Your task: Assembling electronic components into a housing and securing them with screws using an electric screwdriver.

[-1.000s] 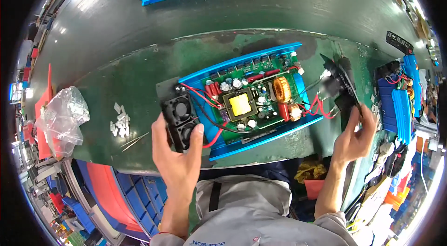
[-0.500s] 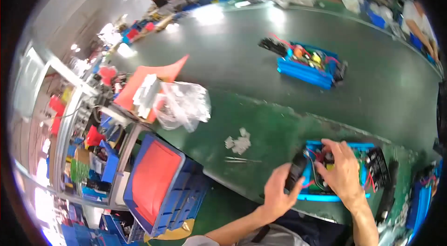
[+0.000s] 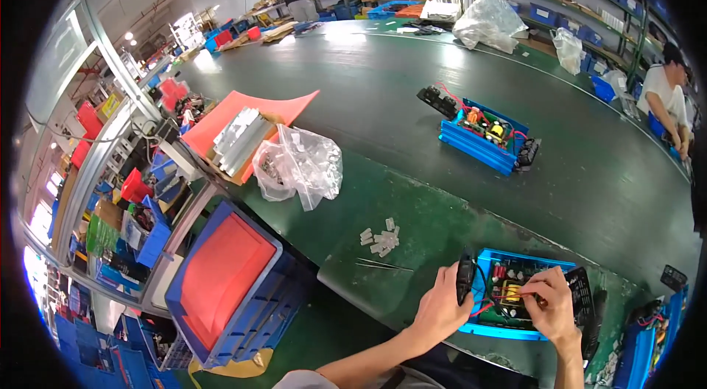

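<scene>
An open blue metal housing [image 3: 508, 331] lies on the green bench in front of me, with a circuit board and a yellow-wrapped transformer [image 3: 510, 290] inside. At its left end my left hand [image 3: 442, 308] grips a black end panel [image 3: 465, 278], held upright on edge, with wires running from it into the housing. Over the board my right hand [image 3: 551, 306] is closed in a pinch on a thin red wire near the transformer. Another black end panel [image 3: 583, 301] stands at the housing's right end, partly behind my right hand.
Left of the housing lie tweezers [image 3: 384, 264] and several small translucent pieces [image 3: 381, 239]. A similar blue unit [image 3: 479, 145] sits on the dark belt, another [image 3: 637, 348] at the right edge. Plastic bags [image 3: 317, 168] and a blue crate [image 3: 258, 315] are at left. Two people appear farther off.
My right hand has lowered from spread fingers over the housing into a pinch on the red wire. My left hand keeps the black end panel, now more upright. The view has shifted.
</scene>
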`<action>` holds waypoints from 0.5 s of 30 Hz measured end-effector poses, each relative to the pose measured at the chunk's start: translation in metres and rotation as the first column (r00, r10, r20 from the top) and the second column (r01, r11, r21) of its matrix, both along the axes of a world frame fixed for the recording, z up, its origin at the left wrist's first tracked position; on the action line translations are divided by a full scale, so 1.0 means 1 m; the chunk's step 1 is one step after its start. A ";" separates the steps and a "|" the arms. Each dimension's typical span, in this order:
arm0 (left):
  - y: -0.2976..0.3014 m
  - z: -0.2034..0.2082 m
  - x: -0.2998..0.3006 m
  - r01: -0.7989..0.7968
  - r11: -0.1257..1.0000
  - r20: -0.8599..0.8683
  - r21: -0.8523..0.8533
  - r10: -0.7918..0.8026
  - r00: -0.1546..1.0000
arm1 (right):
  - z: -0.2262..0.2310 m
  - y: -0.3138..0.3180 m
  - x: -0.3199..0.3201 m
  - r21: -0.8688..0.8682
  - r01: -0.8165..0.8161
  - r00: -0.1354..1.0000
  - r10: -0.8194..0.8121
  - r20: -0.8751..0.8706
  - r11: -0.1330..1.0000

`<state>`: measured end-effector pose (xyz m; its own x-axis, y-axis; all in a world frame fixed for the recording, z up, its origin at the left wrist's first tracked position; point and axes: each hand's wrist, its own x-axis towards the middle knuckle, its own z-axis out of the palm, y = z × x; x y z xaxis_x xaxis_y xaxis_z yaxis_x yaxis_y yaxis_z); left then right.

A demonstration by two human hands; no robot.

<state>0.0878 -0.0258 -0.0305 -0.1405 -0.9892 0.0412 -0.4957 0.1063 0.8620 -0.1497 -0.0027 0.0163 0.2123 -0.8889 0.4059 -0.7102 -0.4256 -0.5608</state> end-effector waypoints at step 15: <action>-0.033 -0.009 0.120 0.148 0.902 0.309 -0.406 -0.018 0.951 | 0.015 0.008 0.008 0.093 0.060 0.998 -0.058 -0.019 0.994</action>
